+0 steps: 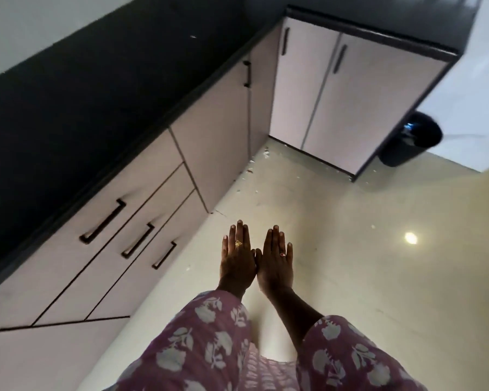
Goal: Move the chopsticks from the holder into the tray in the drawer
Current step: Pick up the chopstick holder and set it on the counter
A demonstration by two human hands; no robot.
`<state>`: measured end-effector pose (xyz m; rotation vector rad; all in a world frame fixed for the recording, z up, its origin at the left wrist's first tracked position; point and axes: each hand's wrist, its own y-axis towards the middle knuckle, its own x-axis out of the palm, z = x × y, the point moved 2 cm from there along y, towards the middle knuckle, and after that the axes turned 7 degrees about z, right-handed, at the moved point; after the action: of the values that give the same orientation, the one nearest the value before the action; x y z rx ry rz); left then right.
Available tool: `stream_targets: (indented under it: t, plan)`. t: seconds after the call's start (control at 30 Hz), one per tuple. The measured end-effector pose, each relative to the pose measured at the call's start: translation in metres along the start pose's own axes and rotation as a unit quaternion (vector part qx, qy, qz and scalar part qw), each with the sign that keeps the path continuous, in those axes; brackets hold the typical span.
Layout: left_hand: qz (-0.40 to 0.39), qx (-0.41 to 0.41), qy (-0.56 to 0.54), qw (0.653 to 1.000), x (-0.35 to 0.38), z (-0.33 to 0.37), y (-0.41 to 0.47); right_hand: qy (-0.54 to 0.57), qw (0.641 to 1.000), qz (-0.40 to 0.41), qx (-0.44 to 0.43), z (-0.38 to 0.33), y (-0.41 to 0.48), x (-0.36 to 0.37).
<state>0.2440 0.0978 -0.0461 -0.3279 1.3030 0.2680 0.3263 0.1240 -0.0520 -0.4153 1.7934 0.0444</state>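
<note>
My left hand [237, 256] and my right hand [275, 261] are stretched out flat side by side over the floor, palms down, thumbs touching, both holding nothing. Each hand wears a ring. To their left is a stack of three shut drawers: the top drawer [76, 221], the middle drawer [141, 232] and the bottom drawer [158, 261], each with a black bar handle. No chopsticks, holder or tray can be seen in the head view.
A black countertop [82, 103] runs along the left above the drawers. A shut cabinet door [218, 148] follows, then a two-door cabinet [336, 105] at the corner. A black bin [410, 139] stands at the right. Small debris [259, 159] lies on the glossy floor.
</note>
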Motion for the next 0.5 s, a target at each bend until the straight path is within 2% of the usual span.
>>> stream_targets:
  t: [0.13,0.37,0.5]
  plan:
    - [-0.061,0.069,0.030,0.995,0.025,0.074,-0.011,0.021,0.998,0.002,0.059,0.079,-0.017,-0.013]
    - [-0.092,0.234,0.086,0.964,0.081,0.238,-0.055,0.087,0.980,0.020,0.176,0.245,-0.072,-0.044]
    - [-0.110,0.314,0.089,0.939,0.109,0.326,-0.080,0.078,0.965,0.048,0.247,0.328,-0.108,-0.064]
